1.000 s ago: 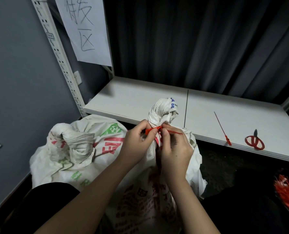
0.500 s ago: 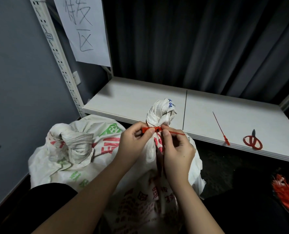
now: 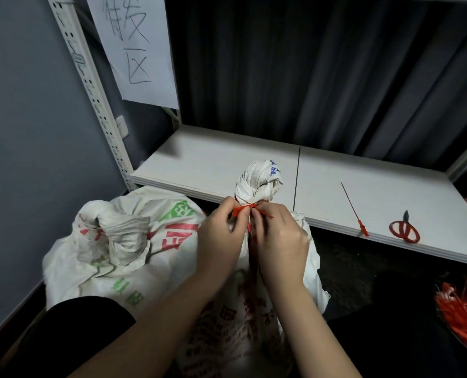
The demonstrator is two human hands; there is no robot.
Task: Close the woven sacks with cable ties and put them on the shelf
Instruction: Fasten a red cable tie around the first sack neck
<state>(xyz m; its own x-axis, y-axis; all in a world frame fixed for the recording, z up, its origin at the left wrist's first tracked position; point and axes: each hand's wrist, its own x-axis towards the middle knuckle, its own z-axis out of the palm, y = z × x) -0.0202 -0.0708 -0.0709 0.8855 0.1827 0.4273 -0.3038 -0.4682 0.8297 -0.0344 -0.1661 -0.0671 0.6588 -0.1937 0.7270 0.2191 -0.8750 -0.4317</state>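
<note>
A white woven sack (image 3: 256, 317) with red print stands in front of me, its gathered neck (image 3: 259, 181) twisted upright. A red cable tie (image 3: 241, 210) wraps the neck just below the twist. My left hand (image 3: 221, 238) pinches the tie's left end and my right hand (image 3: 280, 244) pinches its tail on the right. A second sack (image 3: 123, 241), with green and red print and a twisted neck, lies to the left. The white shelf (image 3: 226, 165) runs behind both sacks.
On the shelf to the right lie a spare red cable tie (image 3: 353, 210) and red-handled scissors (image 3: 404, 229). A bundle of red ties (image 3: 464, 309) sits at the lower right. A perforated shelf post (image 3: 90, 85) and a paper sign (image 3: 134, 47) stand at the left; a dark curtain hangs behind.
Both hands stay at the sack's neck with the tie; the tail sticking out to the right looks shorter now. The sack's neck has shifted slightly.
</note>
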